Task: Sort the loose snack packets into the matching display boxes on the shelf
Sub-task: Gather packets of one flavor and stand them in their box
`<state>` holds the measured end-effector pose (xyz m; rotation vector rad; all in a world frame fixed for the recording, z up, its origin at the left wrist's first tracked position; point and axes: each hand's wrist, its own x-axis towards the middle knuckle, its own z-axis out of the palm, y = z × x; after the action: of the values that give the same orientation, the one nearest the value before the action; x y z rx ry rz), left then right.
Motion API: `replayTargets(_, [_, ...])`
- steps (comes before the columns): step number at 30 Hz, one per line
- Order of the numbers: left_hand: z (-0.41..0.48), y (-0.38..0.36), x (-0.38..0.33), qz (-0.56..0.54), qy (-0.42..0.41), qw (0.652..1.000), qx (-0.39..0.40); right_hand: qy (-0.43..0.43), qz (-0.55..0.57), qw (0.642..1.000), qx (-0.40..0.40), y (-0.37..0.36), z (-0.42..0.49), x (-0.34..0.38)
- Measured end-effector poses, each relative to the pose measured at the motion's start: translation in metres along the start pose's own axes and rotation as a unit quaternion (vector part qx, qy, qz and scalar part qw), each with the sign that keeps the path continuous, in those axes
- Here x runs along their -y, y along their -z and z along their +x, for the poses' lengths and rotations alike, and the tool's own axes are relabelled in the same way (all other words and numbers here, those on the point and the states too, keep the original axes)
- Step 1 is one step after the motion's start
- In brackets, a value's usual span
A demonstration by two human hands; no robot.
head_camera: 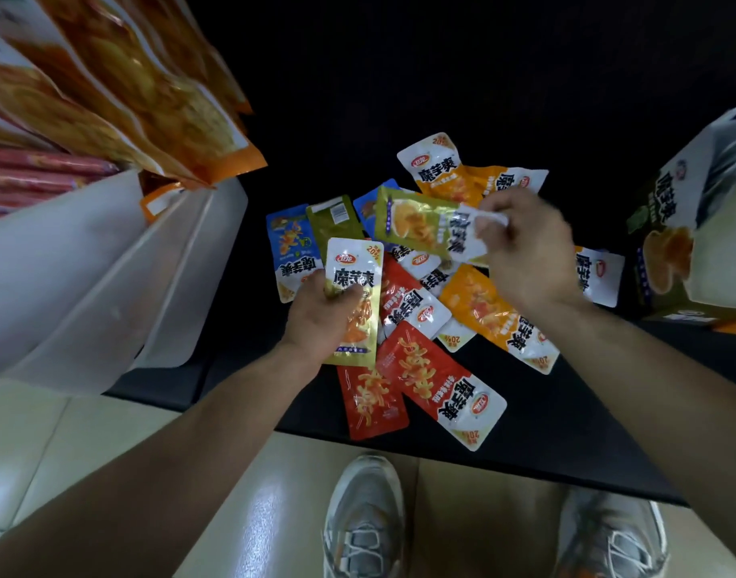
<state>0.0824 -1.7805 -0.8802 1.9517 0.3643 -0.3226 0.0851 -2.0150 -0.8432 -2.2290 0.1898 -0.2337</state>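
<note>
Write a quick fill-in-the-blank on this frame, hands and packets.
1. The right hand pinches a green packet by its ____ end.
2. The packets lying nearest the shoes are ____.
3. The green display box stands on the person's ____ side.
4. The left hand grips a packet beside a ____ one at the pile's left edge.
Missing words: white; red; right; blue.

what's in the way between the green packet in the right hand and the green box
Nothing visible. The right hand pinches the green packet above the pile; toward the green box only a flat loose packet lies on the shelf.
</note>
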Motion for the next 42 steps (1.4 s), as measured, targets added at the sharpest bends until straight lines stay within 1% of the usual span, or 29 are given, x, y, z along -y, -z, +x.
replayTargets(1, [0.0,0.003,-0.003,-0.017,-0.004,1.0,-0.003,0.027,0.013,0.999,-0.009,0.011,0.002,0.0])
replayTargets(3, [0.002,0.011,-0.01,-0.049,-0.03,0.998,-0.022,0.069,0.03,0.997,0.013,0.033,0.009,0.004])
replayTargets(5, [0.004,0.018,-0.022,-0.076,-0.049,0.995,-0.036,0.093,0.035,0.993,0.068,0.047,0.016,0.01])
replayTargets(7, [0.002,0.017,-0.035,-0.098,-0.058,0.993,-0.031,0.092,0.044,0.985,0.138,0.048,0.02,0.018])
replayTargets(9, [-0.008,0.008,-0.045,-0.121,-0.045,0.992,0.014,0.087,0.028,0.977,0.191,0.036,0.02,0.029])
replayTargets(10, [-0.013,0.001,-0.046,-0.117,-0.036,0.991,0.047,0.084,0.016,0.977,0.195,0.027,0.019,0.033])
replayTargets(11, [-0.019,-0.004,-0.046,-0.074,-0.049,0.991,0.095,0.08,0.009,0.979,0.187,0.017,0.016,0.037])
replayTargets(13, [-0.029,-0.015,-0.04,0.016,-0.083,0.977,0.194,0.072,0.005,0.986,0.147,0.0,0.01,0.043])
replayTargets(14, [-0.028,-0.018,-0.035,0.028,-0.088,0.973,0.21,0.072,-0.002,0.99,0.119,-0.006,0.008,0.042])
replayTargets(15, [-0.026,-0.018,-0.03,0.027,-0.085,0.975,0.201,0.071,-0.01,0.994,0.088,-0.011,0.004,0.041])
replayTargets(16, [-0.021,-0.015,-0.027,0.02,-0.081,0.981,0.175,0.065,-0.021,0.996,0.059,-0.015,0.0,0.037])
replayTargets(17, [-0.013,-0.01,-0.024,0.013,-0.066,0.989,0.134,0.054,-0.03,0.997,0.039,-0.017,-0.002,0.029])
replayTargets(18, [-0.005,-0.005,-0.023,0.017,-0.05,0.995,0.088,0.039,-0.036,0.998,0.037,-0.02,-0.004,0.02])
replayTargets(19, [0.005,0.002,-0.022,0.04,-0.05,0.997,0.05,0.031,-0.049,0.997,0.054,-0.022,-0.006,0.01])
replayTargets(21, [0.018,0.011,-0.027,0.111,-0.067,0.991,0.014,0.057,-0.112,0.985,0.122,-0.028,-0.011,-0.009])
replayTargets(22, [0.022,0.012,-0.029,0.148,-0.069,0.986,0.02,0.085,-0.153,0.972,0.158,-0.03,-0.014,-0.015])
replayTargets(24, [0.019,0.005,-0.029,0.212,-0.066,0.973,0.069,0.144,-0.225,0.94,0.213,-0.032,-0.024,-0.02])
replayTargets(26, [0.012,-0.005,-0.022,0.246,-0.09,0.96,0.1,0.17,-0.283,0.911,0.248,-0.032,-0.034,-0.022])
replayTargets(28, [0.006,-0.011,-0.015,0.237,-0.12,0.958,0.111,0.171,-0.335,0.891,0.252,-0.03,-0.043,-0.027])
replayTargets(29, [0.005,-0.011,-0.012,0.223,-0.124,0.96,0.117,0.171,-0.355,0.887,0.242,-0.029,-0.047,-0.03])
replayTargets(32, [0.003,-0.008,-0.011,0.178,-0.115,0.97,0.119,0.148,-0.386,0.885,0.213,-0.02,-0.058,-0.04])
replayTargets(34, [0.01,-0.006,-0.008,0.156,-0.112,0.978,0.077,0.119,-0.387,0.89,0.207,-0.013,-0.062,-0.045])
replayTargets(36, [0.019,-0.004,-0.004,0.193,-0.123,0.973,0.031,0.091,-0.394,0.892,0.201,-0.006,-0.063,-0.049])
replayTargets(38, [0.023,-0.008,0.0,0.227,-0.12,0.966,0.035,0.073,-0.396,0.898,0.177,-0.001,-0.063,-0.05])
replayTargets(40, [0.02,-0.016,-0.002,0.243,-0.114,0.962,0.055,0.092,-0.375,0.912,0.14,-0.001,-0.061,-0.047])
replayTargets(42, [0.018,-0.023,-0.005,0.228,-0.114,0.965,0.065,0.134,-0.349,0.916,0.147,-0.008,-0.061,-0.042])
